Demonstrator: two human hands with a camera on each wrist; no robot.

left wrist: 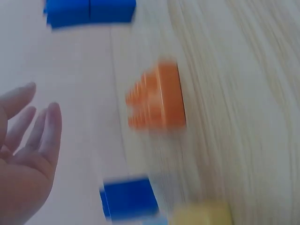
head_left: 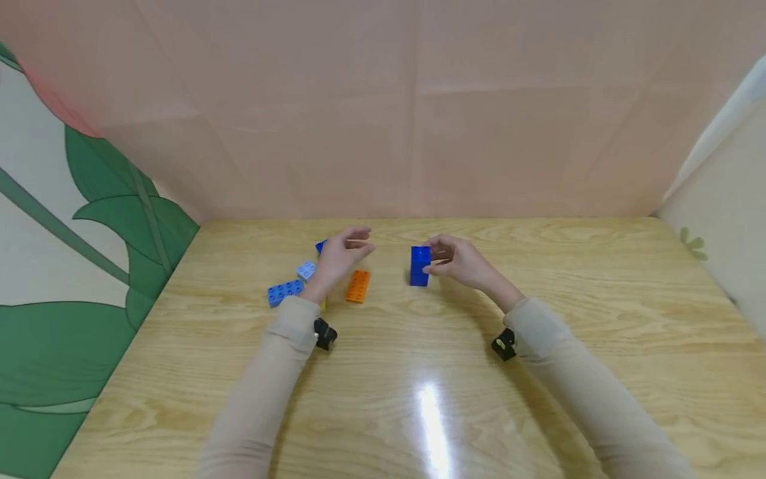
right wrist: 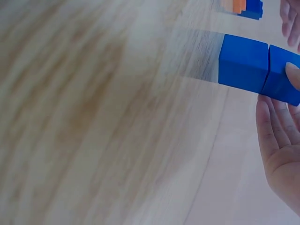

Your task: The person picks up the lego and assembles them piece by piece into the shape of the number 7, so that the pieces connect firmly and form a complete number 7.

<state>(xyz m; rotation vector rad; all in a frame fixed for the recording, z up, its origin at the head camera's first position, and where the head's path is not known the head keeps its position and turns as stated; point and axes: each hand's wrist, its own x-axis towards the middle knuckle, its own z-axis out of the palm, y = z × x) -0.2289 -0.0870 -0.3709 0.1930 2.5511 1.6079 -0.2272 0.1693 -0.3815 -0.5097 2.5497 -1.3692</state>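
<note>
Two dark blue toy building bricks (head_left: 419,266) stand stacked on the table, a thin seam between them in the right wrist view. My right hand (head_left: 459,262) pinches the upper brick (right wrist: 281,75), thumb on one side and fingers on the other. Left of the stack my left hand (head_left: 342,256) hovers with relaxed fingers and holds nothing. Below it to the right lies an orange brick (head_left: 358,287), its studs blurred in the left wrist view. Partly behind the left hand is another dark blue brick (head_left: 321,247). A yellow brick (left wrist: 201,214) is mostly hidden by the left wrist in the head view.
A light blue brick (head_left: 306,269) and a longer blue brick (head_left: 285,292) lie left of the left hand. The wooden table (head_left: 383,412) meets a pinkish cloth (head_left: 383,133) at its back edge. A leaf-patterned wall (head_left: 120,219) borders the left side.
</note>
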